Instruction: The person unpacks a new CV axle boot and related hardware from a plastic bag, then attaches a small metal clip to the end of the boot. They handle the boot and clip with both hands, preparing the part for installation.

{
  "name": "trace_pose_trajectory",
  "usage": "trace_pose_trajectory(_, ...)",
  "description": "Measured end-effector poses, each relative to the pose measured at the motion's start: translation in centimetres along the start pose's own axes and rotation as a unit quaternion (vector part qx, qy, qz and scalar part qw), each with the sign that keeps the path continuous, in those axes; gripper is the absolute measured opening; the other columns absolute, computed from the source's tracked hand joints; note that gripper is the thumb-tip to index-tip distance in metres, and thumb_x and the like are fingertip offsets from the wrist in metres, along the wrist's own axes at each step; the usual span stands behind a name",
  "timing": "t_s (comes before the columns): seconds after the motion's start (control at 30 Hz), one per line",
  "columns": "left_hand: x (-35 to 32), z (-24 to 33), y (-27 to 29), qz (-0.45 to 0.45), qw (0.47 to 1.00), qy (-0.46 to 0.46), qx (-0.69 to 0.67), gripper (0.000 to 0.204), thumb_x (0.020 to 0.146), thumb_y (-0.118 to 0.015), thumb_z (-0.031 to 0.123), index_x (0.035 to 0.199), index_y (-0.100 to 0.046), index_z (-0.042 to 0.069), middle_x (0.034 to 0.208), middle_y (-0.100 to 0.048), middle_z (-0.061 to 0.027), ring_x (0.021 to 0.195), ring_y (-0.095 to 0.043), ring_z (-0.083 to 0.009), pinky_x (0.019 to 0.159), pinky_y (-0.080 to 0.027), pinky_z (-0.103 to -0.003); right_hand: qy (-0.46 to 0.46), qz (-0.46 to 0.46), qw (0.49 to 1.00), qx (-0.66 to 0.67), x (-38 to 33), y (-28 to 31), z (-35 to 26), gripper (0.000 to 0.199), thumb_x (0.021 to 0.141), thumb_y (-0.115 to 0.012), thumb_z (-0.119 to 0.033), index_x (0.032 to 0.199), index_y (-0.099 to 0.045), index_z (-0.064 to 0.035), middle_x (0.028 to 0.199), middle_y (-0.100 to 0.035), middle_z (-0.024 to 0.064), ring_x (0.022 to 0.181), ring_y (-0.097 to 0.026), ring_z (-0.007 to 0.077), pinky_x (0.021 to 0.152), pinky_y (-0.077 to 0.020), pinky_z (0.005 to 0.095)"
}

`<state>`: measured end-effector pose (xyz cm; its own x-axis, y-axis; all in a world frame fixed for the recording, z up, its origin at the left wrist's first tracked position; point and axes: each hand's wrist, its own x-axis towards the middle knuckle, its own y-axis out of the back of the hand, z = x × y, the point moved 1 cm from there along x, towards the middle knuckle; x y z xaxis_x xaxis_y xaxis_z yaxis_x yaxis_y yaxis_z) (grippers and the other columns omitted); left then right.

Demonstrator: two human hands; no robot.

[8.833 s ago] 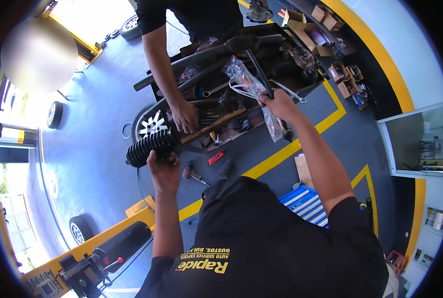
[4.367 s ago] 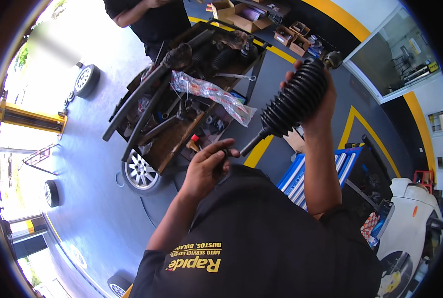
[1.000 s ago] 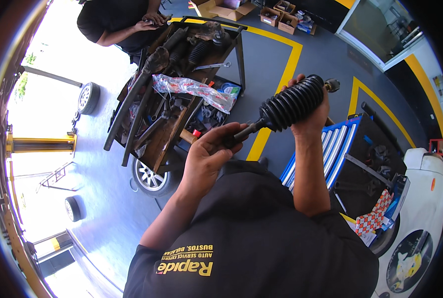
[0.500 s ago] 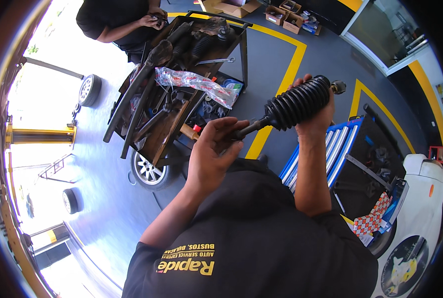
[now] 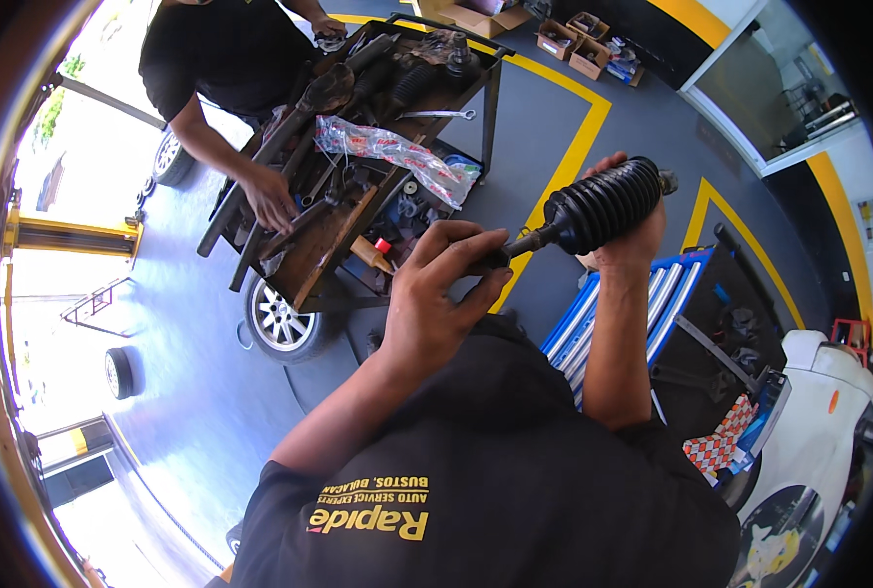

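Note:
A steering tie rod (image 5: pixel 531 241) with a ribbed black rubber boot (image 5: pixel 605 204) is held up in front of me, tilted up toward the right. My right hand (image 5: pixel 634 240) is wrapped round the boot from below and behind. Past that hand, the metal ball-joint end (image 5: pixel 668 181) sticks out. My left hand (image 5: pixel 448 279) pinches the thin end of the rod between thumb and fingers; the fingers hide its tip.
Ahead stands a tool cart (image 5: pixel 334 265) with greasy parts, a wrench (image 5: pixel 438 114) and a plastic bag (image 5: pixel 397 157). A co-worker's hand (image 5: pixel 272 201) reaches over it. Right of me are a blue-edged tool chest (image 5: pixel 686 284) and a white car (image 5: pixel 819 412). Under the cart lies a wheel (image 5: pixel 282 318).
The co-worker's one hand has come down to the cart's near left side, apart from the other. My hands and the tie rod sit slightly farther right in view, with the grip kept.

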<state>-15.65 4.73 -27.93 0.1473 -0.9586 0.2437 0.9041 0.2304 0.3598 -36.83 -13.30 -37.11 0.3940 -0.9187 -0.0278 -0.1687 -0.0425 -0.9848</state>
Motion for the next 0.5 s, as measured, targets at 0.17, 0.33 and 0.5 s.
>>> trace_pose_trajectory(0.17, -0.2, -0.3, -0.3, 0.004, 0.999, 0.021, -0.05, 0.036, 0.091, -0.08, 0.003, 0.126, -0.07, -0.005, 0.119, -0.068, -0.0108, 0.107, -0.074, -0.0199, 0.094, -0.059, -0.032, 0.01, -0.012, 1.0, -0.027, -0.4, -0.3, -0.2, 0.055, 0.108, -0.037, -0.04, 0.12, -0.068, 0.0033, 0.107, -0.073, 0.0222, 0.103, -0.076, 0.0328, 0.099, -0.0616, 0.0508)
trace_pose_trajectory(0.33, -0.8, -0.7, -0.6, -0.003, 0.989, 0.101, -0.105, 0.037, 0.095, -0.078, 0.005, 0.129, -0.067, -0.003, 0.115, -0.074, -0.0098, 0.109, -0.073, -0.0167, 0.098, -0.055, -0.031, 0.022, -0.017, 0.999, -0.039, -0.6, -0.7, -0.4, 0.056, 0.108, -0.035, -0.041, 0.121, -0.067, 0.0032, 0.108, -0.072, 0.0221, 0.105, -0.074, 0.0337, 0.1, -0.0609, 0.0504)
trace_pose_trajectory(0.5, -1.0, -0.7, -0.6, 0.023, 0.988, 0.101, -0.115, 0.034, 0.094, -0.079, 0.005, 0.125, -0.067, -0.002, 0.11, -0.076, -0.0116, 0.104, -0.076, -0.0191, 0.095, -0.057, -0.032, 0.017, -0.016, 0.999, -0.027, -0.9, -1.1, -0.5, 0.056, 0.108, -0.035, -0.043, 0.12, -0.066, 0.003, 0.108, -0.072, 0.0205, 0.107, -0.074, 0.0331, 0.1, -0.0601, 0.0519)
